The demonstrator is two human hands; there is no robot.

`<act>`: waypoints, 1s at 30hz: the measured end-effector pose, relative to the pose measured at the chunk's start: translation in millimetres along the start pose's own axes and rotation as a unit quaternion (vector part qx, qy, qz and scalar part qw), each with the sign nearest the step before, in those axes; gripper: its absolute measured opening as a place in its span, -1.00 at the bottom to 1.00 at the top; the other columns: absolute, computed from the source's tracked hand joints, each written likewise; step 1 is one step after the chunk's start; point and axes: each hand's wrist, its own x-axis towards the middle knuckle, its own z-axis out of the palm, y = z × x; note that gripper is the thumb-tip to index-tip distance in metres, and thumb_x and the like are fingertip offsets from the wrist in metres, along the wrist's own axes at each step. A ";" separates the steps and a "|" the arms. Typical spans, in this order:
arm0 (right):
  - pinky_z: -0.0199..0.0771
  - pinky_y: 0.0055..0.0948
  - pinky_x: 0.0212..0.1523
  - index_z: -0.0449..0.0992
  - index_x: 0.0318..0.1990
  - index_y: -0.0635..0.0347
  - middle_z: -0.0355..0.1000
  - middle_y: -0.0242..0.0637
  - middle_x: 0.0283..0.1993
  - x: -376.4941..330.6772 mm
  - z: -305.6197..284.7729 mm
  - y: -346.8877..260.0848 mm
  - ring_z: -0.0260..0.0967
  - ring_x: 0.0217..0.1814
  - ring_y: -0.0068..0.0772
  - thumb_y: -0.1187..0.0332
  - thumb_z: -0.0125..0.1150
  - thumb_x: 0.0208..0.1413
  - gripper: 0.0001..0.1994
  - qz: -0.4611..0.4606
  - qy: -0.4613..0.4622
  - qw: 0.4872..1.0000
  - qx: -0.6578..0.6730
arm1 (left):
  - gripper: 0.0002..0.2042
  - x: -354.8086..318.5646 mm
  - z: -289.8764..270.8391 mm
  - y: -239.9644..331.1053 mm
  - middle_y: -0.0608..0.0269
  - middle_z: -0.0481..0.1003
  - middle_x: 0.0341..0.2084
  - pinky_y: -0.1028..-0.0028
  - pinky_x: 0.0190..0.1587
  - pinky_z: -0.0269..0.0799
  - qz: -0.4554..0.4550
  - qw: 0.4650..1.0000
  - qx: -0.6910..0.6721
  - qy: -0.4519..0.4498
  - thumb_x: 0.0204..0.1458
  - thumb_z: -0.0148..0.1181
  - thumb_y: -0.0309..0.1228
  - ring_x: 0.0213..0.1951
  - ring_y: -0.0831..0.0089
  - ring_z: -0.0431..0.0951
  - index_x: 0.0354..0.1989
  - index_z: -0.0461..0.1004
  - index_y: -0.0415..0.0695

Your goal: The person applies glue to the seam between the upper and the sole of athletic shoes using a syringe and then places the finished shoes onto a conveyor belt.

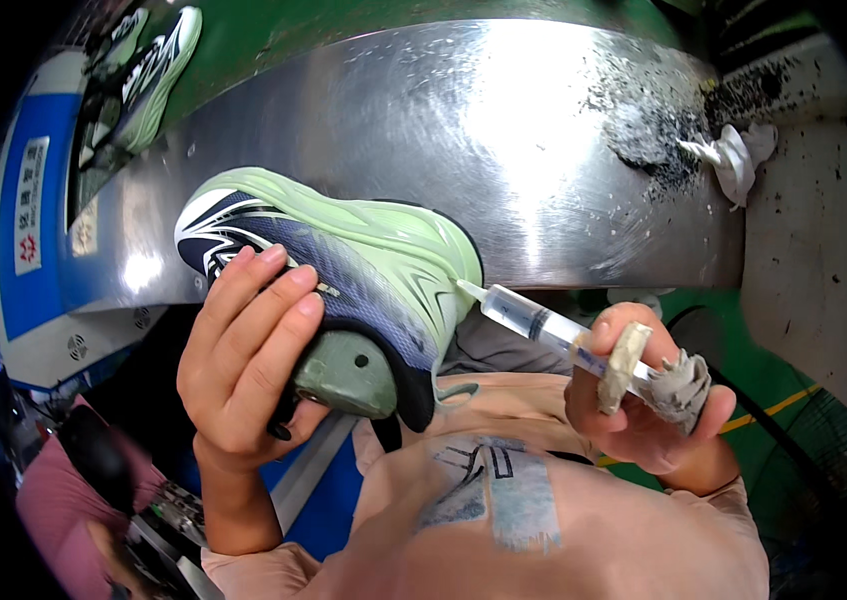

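Observation:
My left hand [248, 365] grips a sports shoe [343, 270] with a pale green sole and dark blue upper, held on its side above my lap, a grey-green shoe last [348, 375] showing in its opening. My right hand [643, 400] holds a clear plastic syringe [533, 322] with a glue-caked plunger end. The syringe's white tip touches the edge of the sole near the heel.
A curved steel worktable [443, 130] lies in front, with black debris [653, 120] and a white rag [743, 155] at its right end. More green shoes [148, 75] stand at the far left. A fan [823, 470] sits on the green floor to my right.

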 end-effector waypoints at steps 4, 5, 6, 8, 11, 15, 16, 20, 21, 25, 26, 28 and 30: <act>0.01 -0.68 -0.49 0.13 0.13 0.32 0.18 -0.44 -0.43 3.6 3.4 5.0 0.00 -0.49 -0.73 -0.50 0.02 -0.19 0.01 -0.003 0.041 0.998 0.048 | -0.59 25.4 -4.6 -10.5 -0.03 0.53 -0.21 0.20 -0.02 0.43 0.026 0.998 0.017 -0.052 -0.21 0.24 -0.35 -0.09 0.01 0.52 -0.15 0.48 -0.33; 0.01 -0.68 -0.48 0.13 0.14 0.30 0.18 -0.44 -0.41 4.7 4.1 8.5 0.00 -0.48 -0.73 -0.49 0.04 -0.19 0.00 -0.010 0.046 0.997 0.062 | -0.56 32.8 -4.4 -15.2 -0.01 0.52 -0.21 0.21 -0.06 0.43 0.043 0.997 0.021 -0.064 -0.23 0.29 -0.30 -0.13 0.02 0.52 -0.16 0.48 -0.32; 0.00 -0.68 -0.48 0.13 0.14 0.28 0.17 -0.44 -0.40 4.9 4.5 11.7 0.00 -0.46 -0.73 -0.48 0.06 -0.18 -0.01 -0.016 0.049 0.996 0.076 | -0.50 41.6 -4.7 -19.9 0.01 0.51 -0.24 0.23 -0.10 0.44 0.061 0.995 0.011 -0.077 -0.27 0.34 -0.25 -0.18 0.05 0.52 -0.15 0.48 -0.32; 0.01 -0.68 -0.48 0.13 0.16 0.28 0.17 -0.44 -0.40 7.4 0.2 13.8 0.00 -0.45 -0.73 -0.47 0.05 -0.16 -0.02 -0.027 0.032 0.995 0.086 | -0.49 58.3 -5.3 -26.4 0.00 0.50 -0.27 0.24 -0.16 0.44 0.073 0.990 0.023 -0.118 -0.30 0.38 -0.24 -0.23 0.07 0.52 -0.17 0.48 -0.33; -0.04 -0.70 -0.56 0.12 0.10 0.33 0.14 -0.47 -0.52 12.7 4.3 10.7 -0.02 -0.55 -0.73 -0.54 -0.14 -0.15 0.01 -0.064 0.059 0.996 0.036 | -0.49 77.2 -10.2 -24.8 -0.02 0.51 -0.32 0.28 -0.21 0.40 0.060 0.981 0.036 -0.180 -0.37 0.38 -0.30 -0.29 0.07 0.51 -0.17 0.48 -0.31; -0.04 -0.71 -0.57 0.11 0.07 0.37 0.13 -0.48 -0.57 14.0 -1.9 9.2 -0.01 -0.61 -0.72 -0.58 -0.25 -0.15 0.03 -0.115 0.075 0.991 -0.006 | -0.65 92.2 -1.6 -9.3 0.00 0.43 -0.54 0.33 -0.40 0.32 -0.010 0.983 0.039 -0.179 -0.25 0.32 -0.31 -0.49 0.10 0.44 -0.35 0.45 -0.32; 0.02 -0.69 -0.51 0.11 0.09 0.37 0.16 -0.45 -0.50 12.5 -4.0 9.0 0.02 -0.54 -0.71 -0.55 -0.21 -0.13 0.02 -0.118 0.071 0.990 0.002 | -0.68 93.3 -1.2 -2.4 0.01 0.41 -0.58 0.33 -0.43 0.30 -0.052 0.981 0.039 -0.185 -0.22 0.31 -0.31 -0.52 0.10 0.42 -0.38 0.45 -0.32; 0.28 -0.59 -0.16 0.07 0.22 0.35 0.28 -0.33 -0.08 0.9 -10.5 9.8 0.19 -0.18 -0.66 -0.42 0.02 -0.07 -0.01 -0.112 0.046 0.991 0.053 | -0.70 99.9 2.4 20.9 0.03 0.35 -0.72 0.28 -0.57 0.22 -0.160 0.970 0.058 -0.173 -0.09 0.29 -0.28 -0.65 0.08 0.38 -0.53 0.38 -0.28; 0.28 -0.57 -0.12 0.07 0.23 0.35 0.28 -0.32 -0.04 -0.9 -11.0 10.7 0.20 -0.14 -0.65 -0.41 0.03 -0.07 -0.02 -0.111 0.038 0.992 0.051 | -0.67 100.0 5.2 24.4 0.00 0.30 -0.76 0.25 -0.60 0.15 -0.159 0.975 0.047 -0.150 -0.04 0.26 -0.28 -0.69 0.04 0.34 -0.58 0.32 -0.28; 0.27 -0.57 -0.11 0.07 0.22 0.33 0.26 -0.34 -0.05 -0.7 -3.1 14.5 0.19 -0.14 -0.64 -0.30 0.16 -0.05 -0.08 -0.136 0.026 0.987 0.078 | -0.67 102.2 9.2 37.0 -0.06 0.33 -0.75 0.21 -0.59 0.17 -0.200 0.967 0.074 -0.139 0.01 0.22 -0.27 -0.67 -0.05 0.34 -0.58 0.34 -0.29; 0.27 -0.57 -0.11 0.07 0.22 0.33 0.26 -0.34 -0.05 -0.6 0.3 15.7 0.19 -0.14 -0.64 -0.27 0.19 -0.05 -0.08 -0.143 0.030 0.986 0.085 | -0.68 103.4 10.2 39.8 -0.07 0.34 -0.75 0.20 -0.59 0.18 -0.201 0.966 0.082 -0.138 0.02 0.21 -0.27 -0.67 -0.06 0.35 -0.57 0.35 -0.29; 0.26 -0.57 -0.13 0.05 0.22 0.32 0.25 -0.35 -0.07 -0.2 8.2 17.8 0.18 -0.15 -0.64 -0.22 0.24 -0.05 -0.10 -0.156 0.035 0.982 0.097 | -0.68 104.4 10.8 43.9 -0.09 0.36 -0.74 0.18 -0.58 0.20 -0.205 0.964 0.099 -0.135 0.04 0.19 -0.27 -0.65 -0.08 0.37 -0.56 0.36 -0.30; 0.25 -0.58 -0.14 0.04 0.22 0.34 0.25 -0.34 -0.08 -1.5 13.6 19.3 0.17 -0.16 -0.65 -0.23 0.24 -0.07 -0.08 -0.153 0.041 0.983 0.087 | -0.67 104.7 12.1 47.6 -0.14 0.38 -0.73 0.13 -0.56 0.22 -0.209 0.962 0.123 -0.127 0.06 0.16 -0.25 -0.62 -0.11 0.40 -0.54 0.38 -0.32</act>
